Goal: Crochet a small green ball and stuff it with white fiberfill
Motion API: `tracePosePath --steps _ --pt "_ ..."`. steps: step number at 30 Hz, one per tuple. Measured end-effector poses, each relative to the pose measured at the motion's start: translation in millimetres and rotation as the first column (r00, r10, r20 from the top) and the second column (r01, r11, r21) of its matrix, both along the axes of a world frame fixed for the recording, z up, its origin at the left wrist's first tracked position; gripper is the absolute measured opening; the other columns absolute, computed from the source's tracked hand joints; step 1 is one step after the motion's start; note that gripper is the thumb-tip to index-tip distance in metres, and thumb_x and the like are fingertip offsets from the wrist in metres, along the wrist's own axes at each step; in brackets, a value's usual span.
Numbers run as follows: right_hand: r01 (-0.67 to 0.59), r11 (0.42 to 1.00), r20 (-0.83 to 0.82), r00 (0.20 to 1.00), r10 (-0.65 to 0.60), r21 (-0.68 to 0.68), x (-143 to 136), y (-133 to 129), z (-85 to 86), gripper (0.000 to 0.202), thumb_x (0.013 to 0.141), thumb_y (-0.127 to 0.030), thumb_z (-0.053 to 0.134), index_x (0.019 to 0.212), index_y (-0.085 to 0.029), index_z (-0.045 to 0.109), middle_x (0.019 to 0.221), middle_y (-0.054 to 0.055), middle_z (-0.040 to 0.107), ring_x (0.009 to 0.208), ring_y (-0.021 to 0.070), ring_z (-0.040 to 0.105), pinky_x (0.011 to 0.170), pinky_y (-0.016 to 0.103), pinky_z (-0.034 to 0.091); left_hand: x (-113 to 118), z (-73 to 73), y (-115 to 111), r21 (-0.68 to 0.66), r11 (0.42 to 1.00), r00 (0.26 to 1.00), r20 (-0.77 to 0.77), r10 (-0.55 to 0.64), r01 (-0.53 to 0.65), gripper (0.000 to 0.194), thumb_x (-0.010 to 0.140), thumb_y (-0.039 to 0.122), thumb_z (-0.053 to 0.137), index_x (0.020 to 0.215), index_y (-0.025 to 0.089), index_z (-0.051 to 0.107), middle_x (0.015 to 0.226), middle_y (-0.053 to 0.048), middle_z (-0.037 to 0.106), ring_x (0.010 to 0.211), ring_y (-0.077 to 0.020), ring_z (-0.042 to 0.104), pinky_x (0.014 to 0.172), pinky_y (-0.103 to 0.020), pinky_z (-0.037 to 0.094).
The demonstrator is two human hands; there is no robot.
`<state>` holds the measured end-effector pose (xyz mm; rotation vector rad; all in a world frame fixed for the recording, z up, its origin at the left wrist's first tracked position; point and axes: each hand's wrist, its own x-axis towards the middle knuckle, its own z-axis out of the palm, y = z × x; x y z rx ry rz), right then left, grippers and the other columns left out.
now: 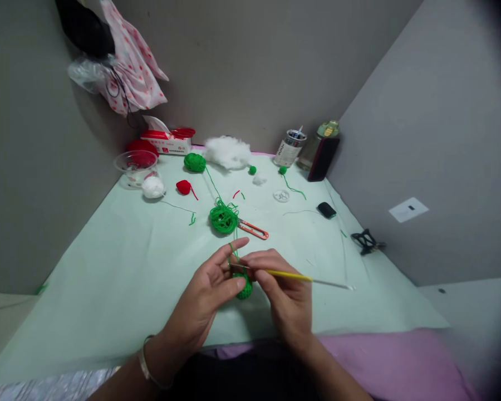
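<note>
A metal shaft with a smooth yellow grip is seen on the hook (290,274). Thin, matt green strands are shown in the yarn (224,219). Clear, glossy plastic is seen in the tub (136,167), soft white fluff in the stuffing (227,152), and smooth, matt pale covering on the counter (108,267).

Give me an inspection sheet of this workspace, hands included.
Surface: pale green cover, slightly creased.
Job's things: green crocheted piece, yellow-handled hook, tangled green yarn, orange snips.
Clutter: white stuffing, red yarn ball, tissue box, yarn scraps.
Hands: left hand holds the piece; right hand holds the hook.
Cables: thin black cord hanging beside pink dotted cloth.
Surroundings: grey walls, white wall plate at right.
</note>
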<state>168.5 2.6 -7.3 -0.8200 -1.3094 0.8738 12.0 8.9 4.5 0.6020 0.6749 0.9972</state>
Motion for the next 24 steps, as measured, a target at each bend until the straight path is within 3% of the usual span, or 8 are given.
tracePosePath --steps 4,7,9,13,16,18,21,24 --pt "0.085 0.986 0.22 0.969 -0.116 0.146 -2 -5 -0.7 0.027 0.1 -0.011 0.064 0.114 -0.029 0.079 0.101 0.005 0.081 0.094 0.0195 0.074 0.081 0.035 0.062 5 -3.4 -1 0.02 0.997 0.994 -0.076 0.081 -0.08 0.063 0.078 0.027 0.092 0.137 0.025 0.072 0.097 -0.003 0.072 0.095 -0.016 0.062 0.087 -0.027 0.048" --pt "0.095 0.912 0.483 0.824 -0.297 0.399 2 -9 -4.6 0.038 0.096 -0.005 0.066 0.125 -0.028 0.076 0.109 0.008 0.08 0.099 0.0217 0.075 0.082 0.036 0.063 8 -5.9 0 0.008 0.99 0.989 -0.051 0.139 -0.139 0.064 0.076 0.031 0.094 0.136 0.026 0.072 0.088 0.0 0.07 0.086 -0.0133 0.061 0.085 -0.026 0.048" --pt "0.096 0.857 0.537 0.742 -0.4 0.506 4 -11 -6.7 0.042 0.094 -0.003 0.068 0.129 -0.026 0.075 0.114 0.01 0.078 0.104 0.0229 0.074 0.083 0.036 0.063 9 -6.1 2 -0.043 0.992 0.993 -0.007 0.116 -0.117 0.064 0.073 0.033 0.096 0.132 0.024 0.074 0.087 0.001 0.068 0.086 -0.013 0.06 0.088 -0.026 0.048" --pt "0.155 0.947 0.32 0.915 -0.245 0.282 8 -8 -3.0 0.03 0.099 -0.006 0.062 0.117 -0.025 0.077 0.098 0.006 0.076 0.088 0.0187 0.072 0.074 0.033 0.061 3 -4.4 6 -0.125 0.992 1.0 0.01 0.022 -0.021 0.057 0.073 0.032 0.095 0.126 0.018 0.077 0.083 0.0 0.065 0.08 -0.0119 0.057 0.08 -0.024 0.046" --pt "0.128 0.985 0.149 0.978 -0.145 0.116 7 -5 0.9 0.022 0.101 -0.013 0.06 0.105 -0.025 0.078 0.088 0.004 0.073 0.077 0.0172 0.068 0.065 0.031 0.058 3 -5.2 4 -0.005 0.992 0.988 -0.09 0.124 -0.125 0.058 0.077 0.029 0.093 0.131 0.021 0.075 0.083 0.001 0.066 0.078 -0.0115 0.056 0.078 -0.024 0.046" --pt "0.153 0.97 0.252 0.947 -0.199 0.189 5 -5 0.0 0.023 0.1 -0.012 0.063 0.108 -0.026 0.079 0.093 0.005 0.074 0.081 0.0177 0.07 0.067 0.031 0.059 6 -6.8 2 0.075 0.979 0.971 -0.132 0.201 -0.192 0.062 0.078 0.027 0.093 0.136 0.026 0.073 0.084 0.002 0.067 0.083 -0.0123 0.058 0.083 -0.024 0.046" --pt "0.163 0.905 0.426 0.839 -0.337 0.393 5 -8 -3.8 0.035 0.094 -0.005 0.068 0.117 -0.028 0.08 0.105 0.007 0.077 0.093 0.0192 0.072 0.076 0.033 0.06 9 -8.0 1 0.004 0.992 0.99 -0.067 0.123 -0.123 0.063 0.077 0.03 0.094 0.136 0.027 0.074 0.085 0.001 0.067 0.087 -0.0133 0.06 0.088 -0.026 0.047" --pt "0.169 0.943 0.29 0.923 -0.254 0.286 9 -8 -3.3 0.032 0.097 -0.006 0.064 0.116 -0.027 0.079 0.098 0.005 0.077 0.089 0.0177 0.07 0.076 0.032 0.058 4 -5.4 3 -0.082 0.995 0.999 -0.009 0.053 -0.054 0.052 0.076 0.031 0.093 0.126 0.021 0.08 0.084 0.0 0.065 0.082 -0.0119 0.057 0.082 -0.024 0.047"
